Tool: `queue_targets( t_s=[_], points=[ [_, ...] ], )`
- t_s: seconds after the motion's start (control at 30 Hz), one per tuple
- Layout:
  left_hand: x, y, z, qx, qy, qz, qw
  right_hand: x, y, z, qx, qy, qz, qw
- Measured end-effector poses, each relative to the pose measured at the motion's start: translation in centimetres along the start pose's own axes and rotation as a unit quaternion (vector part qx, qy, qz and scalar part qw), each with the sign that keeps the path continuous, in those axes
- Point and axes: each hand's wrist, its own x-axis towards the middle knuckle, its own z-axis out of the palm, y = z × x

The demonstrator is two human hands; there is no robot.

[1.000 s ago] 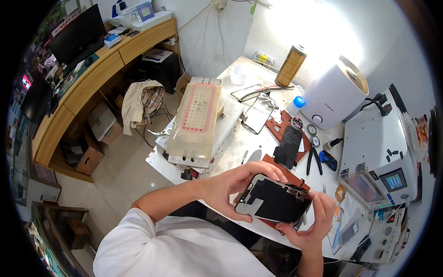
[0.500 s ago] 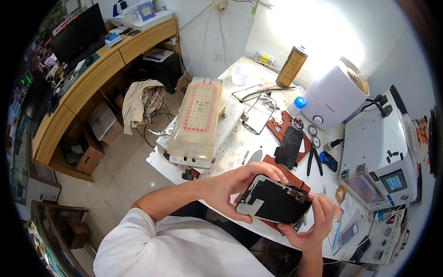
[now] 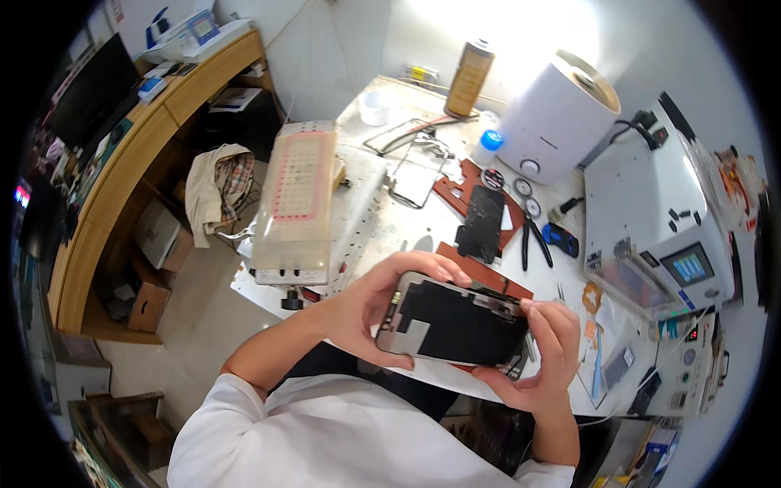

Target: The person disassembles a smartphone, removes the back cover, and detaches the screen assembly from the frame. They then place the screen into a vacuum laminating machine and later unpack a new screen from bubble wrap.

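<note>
Between both hands I hold a phone screen assembly (image 3: 464, 325), its black back with metal strips and flex cables turned up toward me. My left hand (image 3: 370, 313) grips its left end, thumb below and fingers along the upper edge. My right hand (image 3: 541, 358) pinches the right end, with the thumb at the lower corner and fingertips at the upper one. It is held above a reddish-brown mat (image 3: 488, 272) near the table's front edge. Just beyond lies a dark phone part (image 3: 482, 224), flat on another brown mat (image 3: 455, 193).
Left on the white table (image 3: 358, 191) stands a machine with a clear, pink-marked top (image 3: 297, 195). Black pliers (image 3: 533, 236), a blue-black tool (image 3: 560, 239) and a blue-capped bottle (image 3: 486, 146) lie or stand beyond. A white humidifier-like appliance (image 3: 557, 122) and a boxy machine with a screen (image 3: 651, 220) line the right.
The whole view has shifted, so the table's things appear further left and higher. Both hands still grip the screen assembly, which has tilted slightly.
</note>
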Motion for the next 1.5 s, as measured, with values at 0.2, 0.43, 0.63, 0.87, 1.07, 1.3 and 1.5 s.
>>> queue_targets(
  t_s=[0.2,0.43,0.63,0.87,1.07,1.3,1.5],
  points=[
    [0.1,-0.4,-0.4,0.02,-0.001,0.014,1.0,0.3,0.0,-0.3,0.011,0.003,0.005,1.0],
    [-0.2,-1.1,-0.4,0.003,0.013,0.033,0.999,0.3,-0.1,-0.4,0.031,0.008,0.012,0.999],
    [-0.2,-1.2,-0.5,0.008,0.017,0.042,0.999,0.3,-0.1,-0.5,0.045,0.011,0.023,0.999],
    [-0.2,-1.5,-0.1,-0.009,0.036,0.044,0.998,0.1,0.0,-0.5,0.049,0.013,0.03,0.998],
    [-0.2,-1.6,0.0,-0.005,0.044,0.044,0.998,0.1,0.1,-0.6,0.047,0.016,0.034,0.998],
    [-0.1,-1.5,0.0,-0.015,0.037,0.047,0.998,0.2,0.2,-0.7,0.043,0.008,0.033,0.999],
    [-0.3,-0.2,0.4,0.011,0.01,0.041,0.999,-0.2,-0.2,-0.9,0.032,0.031,0.001,0.999]
  ],
)
